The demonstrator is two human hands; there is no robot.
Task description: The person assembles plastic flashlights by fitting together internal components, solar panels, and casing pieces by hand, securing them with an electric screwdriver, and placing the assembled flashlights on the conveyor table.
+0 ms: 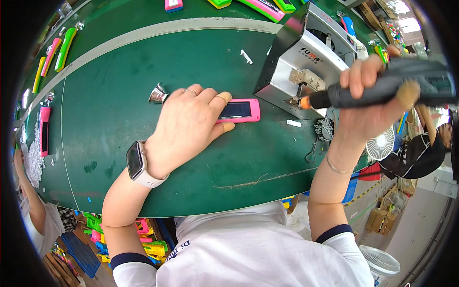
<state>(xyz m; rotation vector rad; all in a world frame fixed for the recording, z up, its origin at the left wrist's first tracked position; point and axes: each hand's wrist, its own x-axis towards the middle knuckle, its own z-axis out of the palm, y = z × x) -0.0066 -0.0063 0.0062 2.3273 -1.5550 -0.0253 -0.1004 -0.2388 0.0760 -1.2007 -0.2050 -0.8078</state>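
- The left hand (187,125) is laid flat on the green table (119,138), fingers spread a little and pressed onto the left end of a pink case (241,111); the thumb is tucked against the case's near side.
- The pink case is seen lying flat near the middle of the table, its dark panel facing up, well back from the near edge.
- The right hand (370,103) is closed in a full grip around a dark power screwdriver (382,88), held above the table's right end; the orange tip (304,102) is pointed left, just right of the case and apart from it.
- A grey metal machine (306,57) is set by the right end, just behind the screwdriver tip.
- A small metal funnel (158,94) is found just behind the left hand, touching or nearly so.
- Open green surface is left between the hands and the near edge, and to the left of the left hand.
- A pale belt strip (143,33) is run along the far side; coloured cases (64,48) are lined up beyond it toward the far left corner.
- Another pink case (44,130) is placed by the left edge.
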